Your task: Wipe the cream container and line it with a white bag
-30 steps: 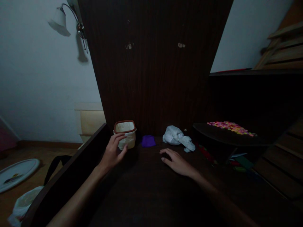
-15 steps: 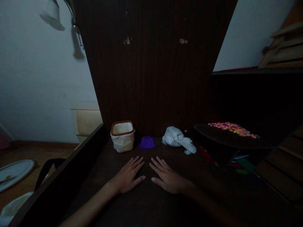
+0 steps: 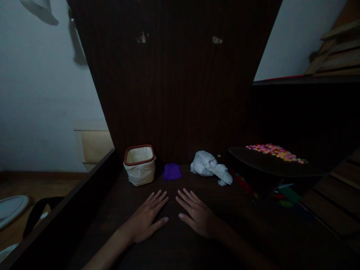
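My left hand and my right hand lie flat, palms down, side by side on a dark wooden desk. The fingers of both are spread and hold nothing. Beyond them, at the back of the desk, stand a small cream bin with a red-brown rim and a plastic liner, a purple cloth and a crumpled white cloth or bag. The bin is nearest my left hand, about a hand's length away.
A dark tray with several bright pink and yellow pieces sits at the right, coloured items below it. A tall dark wooden panel backs the desk. On the floor at the left lie a white plate and a black strap.
My left hand has left the bin and come back to the desk. My right hand has drawn nearer. Both now lie flat together. The view has shifted slightly.
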Demonstrator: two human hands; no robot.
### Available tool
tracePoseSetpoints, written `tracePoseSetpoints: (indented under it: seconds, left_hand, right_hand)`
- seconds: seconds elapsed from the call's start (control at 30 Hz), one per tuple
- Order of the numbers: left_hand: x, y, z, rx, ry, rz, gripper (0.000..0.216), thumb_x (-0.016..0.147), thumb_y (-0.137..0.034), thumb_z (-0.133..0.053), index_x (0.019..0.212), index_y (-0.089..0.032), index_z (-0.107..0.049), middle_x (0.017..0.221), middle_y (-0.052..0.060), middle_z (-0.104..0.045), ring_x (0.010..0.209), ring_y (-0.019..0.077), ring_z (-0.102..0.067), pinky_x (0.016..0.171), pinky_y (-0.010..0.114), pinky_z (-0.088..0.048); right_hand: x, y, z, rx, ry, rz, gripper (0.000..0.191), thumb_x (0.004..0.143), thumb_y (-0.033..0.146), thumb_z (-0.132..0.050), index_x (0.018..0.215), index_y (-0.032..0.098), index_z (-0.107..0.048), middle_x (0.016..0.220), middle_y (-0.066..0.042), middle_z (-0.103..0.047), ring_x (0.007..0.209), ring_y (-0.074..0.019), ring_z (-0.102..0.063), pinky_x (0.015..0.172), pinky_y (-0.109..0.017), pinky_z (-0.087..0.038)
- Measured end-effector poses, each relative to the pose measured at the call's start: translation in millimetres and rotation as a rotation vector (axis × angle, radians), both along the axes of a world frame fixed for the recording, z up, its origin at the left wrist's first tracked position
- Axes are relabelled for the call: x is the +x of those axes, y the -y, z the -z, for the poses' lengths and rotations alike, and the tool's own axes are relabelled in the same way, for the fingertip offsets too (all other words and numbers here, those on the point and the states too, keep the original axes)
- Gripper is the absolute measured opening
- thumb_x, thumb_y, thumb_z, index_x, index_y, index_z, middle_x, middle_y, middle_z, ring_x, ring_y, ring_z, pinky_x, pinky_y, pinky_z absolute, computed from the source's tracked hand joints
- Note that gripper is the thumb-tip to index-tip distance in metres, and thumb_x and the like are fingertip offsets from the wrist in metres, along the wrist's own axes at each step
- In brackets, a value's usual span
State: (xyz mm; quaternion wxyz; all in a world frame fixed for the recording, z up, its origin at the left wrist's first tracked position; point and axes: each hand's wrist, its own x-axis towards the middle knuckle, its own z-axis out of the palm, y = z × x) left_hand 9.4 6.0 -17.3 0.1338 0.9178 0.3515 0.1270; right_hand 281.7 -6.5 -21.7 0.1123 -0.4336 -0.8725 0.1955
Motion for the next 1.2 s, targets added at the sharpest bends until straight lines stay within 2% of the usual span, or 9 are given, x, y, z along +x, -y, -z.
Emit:
tracePoseSetpoints:
  seconds: [0.4, 0.67, 0.97, 1.2]
  left_hand:
    - [1.0, 2.0, -8.0, -0.076, -0.059, -0.014, 0.064, 0.101, -0.053, -0.045, 0.157, -0.027, -0.028, 0.164, 0.008, -0.026, 0.153, 0.0314, -0.022, 0.123, 0.058, -0.024]
    - [-0.4, 1.9, -5.3, -0.049, -0.051, -0.003, 0.064, 0.101, -0.052, -0.045, 0.158, -0.028, -0.026, 0.164, 0.008, -0.025, 0.152, 0.0318, -0.023, 0.123, 0.057, -0.025]
    - [1.0, 2.8, -8.1, -0.061, -0.117, -0.014, 0.066, 0.102, -0.056, -0.038, 0.158, -0.024, -0.026, 0.166, 0.008, -0.021, 0.154, 0.0304, -0.019, 0.125, 0.055, -0.022]
    - [-0.7, 1.5, -4.5, -0.021, -0.109, -0.002, 0.064, 0.103, -0.055, -0.039, 0.158, -0.026, -0.025, 0.165, 0.007, -0.023, 0.153, 0.03, -0.021, 0.125, 0.054, -0.024]
  right_hand:
    - [2.2, 3.2, 0.1, 0.025, -0.02, 0.016, 0.061, 0.102, 0.047, -0.041, 0.155, 0.017, -0.036, 0.163, -0.01, -0.024, 0.154, -0.0301, -0.014, 0.125, -0.055, -0.013]
    - [1.4, 3.6, 0.3, 0.022, -0.011, 0.021, 0.061, 0.102, 0.047, -0.042, 0.154, 0.015, -0.037, 0.163, -0.011, -0.023, 0.154, -0.0307, -0.014, 0.125, -0.055, -0.014]
    - [4.3, 2.6, 6.5, 0.105, 0.018, 0.001, 0.059, 0.103, 0.047, -0.04, 0.155, 0.018, -0.037, 0.163, -0.011, -0.026, 0.154, -0.0289, -0.017, 0.124, -0.056, -0.019]
    - [2.3, 3.4, -1.8, 0.061, 0.064, 0.004, 0.061, 0.103, 0.047, -0.039, 0.154, 0.014, -0.036, 0.163, -0.011, -0.022, 0.154, -0.0296, -0.016, 0.125, -0.056, -0.017]
